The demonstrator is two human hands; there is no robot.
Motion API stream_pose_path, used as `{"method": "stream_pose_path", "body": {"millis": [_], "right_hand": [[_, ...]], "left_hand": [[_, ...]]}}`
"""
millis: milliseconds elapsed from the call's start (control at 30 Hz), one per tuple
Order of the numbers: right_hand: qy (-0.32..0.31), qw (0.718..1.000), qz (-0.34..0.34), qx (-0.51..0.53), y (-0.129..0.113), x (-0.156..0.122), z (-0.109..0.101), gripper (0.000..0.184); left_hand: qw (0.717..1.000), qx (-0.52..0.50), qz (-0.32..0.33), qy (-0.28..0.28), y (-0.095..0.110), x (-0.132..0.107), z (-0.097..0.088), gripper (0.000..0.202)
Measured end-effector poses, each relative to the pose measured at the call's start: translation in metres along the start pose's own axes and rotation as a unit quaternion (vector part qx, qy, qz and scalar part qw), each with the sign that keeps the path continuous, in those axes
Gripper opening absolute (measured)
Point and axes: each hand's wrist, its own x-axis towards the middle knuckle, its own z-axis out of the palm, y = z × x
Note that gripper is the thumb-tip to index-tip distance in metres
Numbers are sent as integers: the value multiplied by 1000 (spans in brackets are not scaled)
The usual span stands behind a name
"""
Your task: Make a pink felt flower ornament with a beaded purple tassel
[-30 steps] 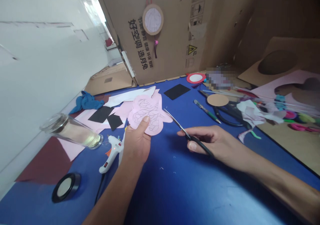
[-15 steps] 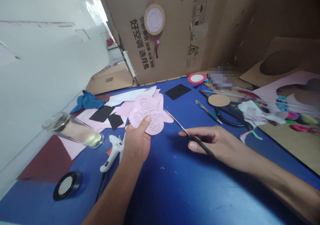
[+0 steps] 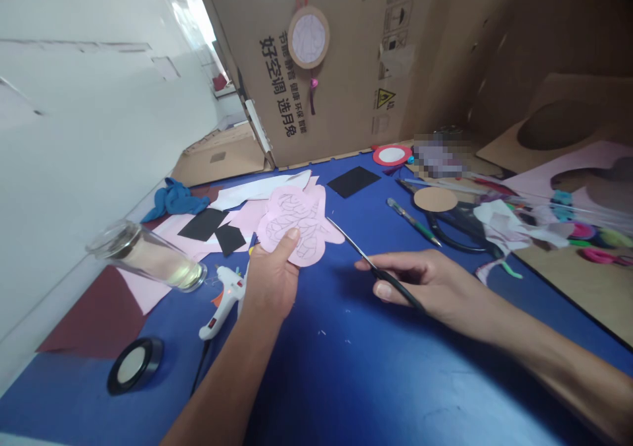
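Note:
My left hand (image 3: 271, 278) pinches a pink paper cutout (image 3: 284, 218) with a wavy edge, thumb on top, above the blue table. Dark curved lines are drawn over the cutout's face, and a pointed flap sticks out at its right. In my right hand (image 3: 425, 278) is a pair of scissors (image 3: 357, 249) with dark handles. The blades look closed, and their tip lies at the cutout's right edge; whether it touches the paper I cannot tell. Just left of my left wrist lies a white glue gun (image 3: 222, 306).
At the left are a lidded glass jar (image 3: 153, 261), a black tape roll (image 3: 134, 365) and a blue cloth (image 3: 174, 198). Behind my hands lie black paper pieces (image 3: 353, 181). A pen (image 3: 414, 223) and craft scraps fill the right. A cardboard box (image 3: 346, 90) stands behind.
The whole view has shifted very slightly. Both hands, the cutout and the scissors stay in nearly the same place.

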Motion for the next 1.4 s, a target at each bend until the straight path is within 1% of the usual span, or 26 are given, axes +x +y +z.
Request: {"method": "stream_pose_path", "body": {"millis": [133, 267, 533, 733, 900, 1133, 1400], "right_hand": [[-2, 1000, -2, 0, 0, 0, 0, 59], [-6, 1000, -3, -2, 1, 1, 1, 62], [8, 1000, -13, -7, 4, 1, 0, 56], [3, 1000, -13, -12, 4, 1, 1, 59], [1, 1000, -10, -6, 5, 1, 1, 59], [12, 1000, -12, -11, 4, 1, 1, 57], [4, 1000, -7, -17, 4, 1, 1, 62]], "left_hand": [[1000, 3, 0, 0, -1, 1, -3, 78], [1000, 15, 0, -13, -1, 3, -6, 77], [999, 25, -8, -22, 2, 5, -6, 76], [1000, 22, -11, -18, 2, 7, -8, 77], [999, 26, -12, -26, 3, 8, -9, 76], [999, 30, -11, -30, 3, 9, -9, 76], [999, 35, -8, -34, 3, 10, -9, 73]]}}
